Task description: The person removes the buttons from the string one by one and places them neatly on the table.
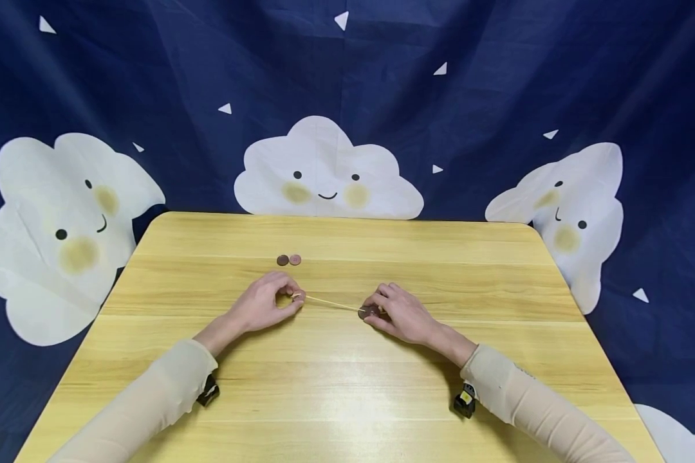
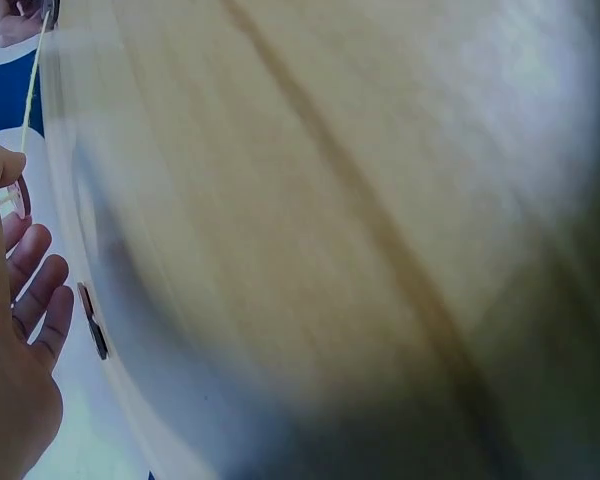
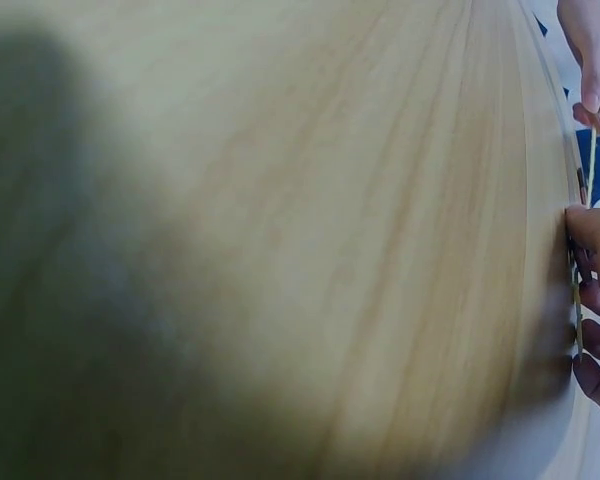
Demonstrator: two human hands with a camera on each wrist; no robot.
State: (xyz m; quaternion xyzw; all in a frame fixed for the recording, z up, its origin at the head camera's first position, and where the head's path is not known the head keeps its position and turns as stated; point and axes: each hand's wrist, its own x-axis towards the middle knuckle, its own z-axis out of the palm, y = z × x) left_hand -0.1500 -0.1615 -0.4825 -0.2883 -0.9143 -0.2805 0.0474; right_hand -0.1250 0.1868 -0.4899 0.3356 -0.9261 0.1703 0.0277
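A thin yellow string (image 1: 333, 303) runs taut between my two hands above the table. My left hand (image 1: 263, 302) pinches a small reddish-brown button (image 2: 22, 196) between thumb and forefinger, and the string leads from it. At the other end, my right hand (image 1: 402, 314) grips a dark brown button (image 1: 363, 313) that the string reaches; a second button may be partly hidden by those fingers. Beyond my left hand, a dark brown button (image 1: 282, 260) and a lighter pinkish-brown button (image 1: 295, 260) lie side by side on the wood.
The light wooden table (image 1: 336, 386) has rounded far corners. Behind it hangs a dark blue cloth (image 1: 382, 77) printed with white clouds and triangles. Each wrist carries a small black camera, such as the right one (image 1: 464, 400).
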